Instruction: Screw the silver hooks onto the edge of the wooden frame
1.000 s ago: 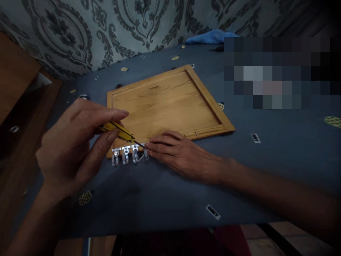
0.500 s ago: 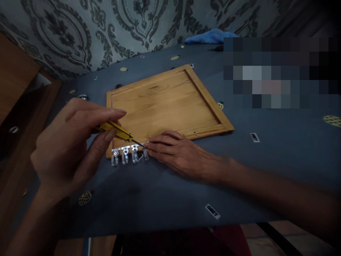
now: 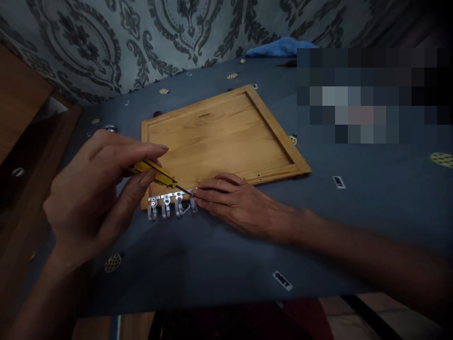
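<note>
A framed wooden board (image 3: 219, 137) lies flat on a dark blue cloth (image 3: 354, 222). Along its near edge sits a silver metal hook rail (image 3: 170, 203) with several hooks hanging over the edge. My left hand (image 3: 95, 193) is closed round a yellow and black screwdriver (image 3: 157, 175), whose tip points at the rail's right end. My right hand (image 3: 233, 200) lies on the board's near edge with its fingers pressed together on the right end of the rail, where the screwdriver tip meets it.
A patterned grey curtain (image 3: 141, 42) hangs behind the table. A blue rag (image 3: 279, 47) lies at the far edge. Brown wooden furniture (image 3: 21, 108) stands at the left. Small dark bits and a metal piece (image 3: 110, 127) lie on the cloth near the board's left corner.
Almost nothing differs: my left hand shifted slightly while holding the screwdriver at the rail. My right hand stayed put.
</note>
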The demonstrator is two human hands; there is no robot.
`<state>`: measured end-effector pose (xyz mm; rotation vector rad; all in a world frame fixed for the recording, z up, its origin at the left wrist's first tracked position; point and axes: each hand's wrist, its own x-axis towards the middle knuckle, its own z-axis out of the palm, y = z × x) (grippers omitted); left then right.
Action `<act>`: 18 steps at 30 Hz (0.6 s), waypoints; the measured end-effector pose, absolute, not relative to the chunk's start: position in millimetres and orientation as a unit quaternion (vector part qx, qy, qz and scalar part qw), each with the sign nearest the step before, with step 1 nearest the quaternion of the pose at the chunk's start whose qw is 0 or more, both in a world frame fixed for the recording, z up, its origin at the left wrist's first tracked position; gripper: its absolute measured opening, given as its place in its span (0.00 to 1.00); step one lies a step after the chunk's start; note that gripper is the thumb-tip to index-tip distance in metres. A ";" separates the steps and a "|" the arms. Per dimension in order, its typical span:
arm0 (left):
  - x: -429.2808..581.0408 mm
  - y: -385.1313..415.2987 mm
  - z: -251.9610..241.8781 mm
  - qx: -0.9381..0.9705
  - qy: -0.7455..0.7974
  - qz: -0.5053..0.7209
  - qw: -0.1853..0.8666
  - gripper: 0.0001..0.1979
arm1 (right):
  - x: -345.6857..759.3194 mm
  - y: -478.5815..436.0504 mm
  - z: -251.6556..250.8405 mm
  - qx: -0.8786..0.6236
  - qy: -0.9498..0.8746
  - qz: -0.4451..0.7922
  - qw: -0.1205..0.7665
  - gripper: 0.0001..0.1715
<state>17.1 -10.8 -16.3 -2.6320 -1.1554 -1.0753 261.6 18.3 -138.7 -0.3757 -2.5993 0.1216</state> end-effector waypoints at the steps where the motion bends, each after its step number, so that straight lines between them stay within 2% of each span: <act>1: 16.8 -10.7 -16.4 -0.857 -0.377 -0.351 0.033 0.23 | 261.5 18.2 -138.7 -0.138 -0.956 0.044 0.254 0.21; 11: 16.7 -11.5 -16.0 -0.856 -0.389 -0.334 0.068 0.23 | 261.2 18.2 -139.0 -0.139 -0.955 0.043 0.260 0.21; 18: 19.7 -12.5 -16.0 -0.853 -0.387 -0.348 0.039 0.23 | 261.6 17.9 -138.5 -0.137 -0.955 0.046 0.261 0.20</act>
